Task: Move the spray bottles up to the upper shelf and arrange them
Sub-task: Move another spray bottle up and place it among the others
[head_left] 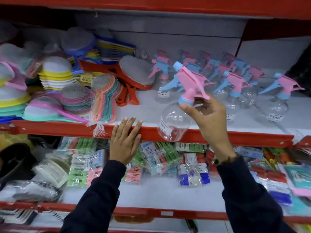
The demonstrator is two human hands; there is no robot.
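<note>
Head view: your right hand [208,115] pinches a clear spray bottle [178,105] by its neck, tilted beside the shelved row beyond your fingers; your left hand [124,142], spread flat, braces the upper shelf [218,137] edge.

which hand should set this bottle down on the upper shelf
Right. The right hand already grips the tilted spray bottle by its neck, just above the upper shelf edge, near the standing bottles. The left hand lies flat on the red shelf lip, holding nothing.
</note>
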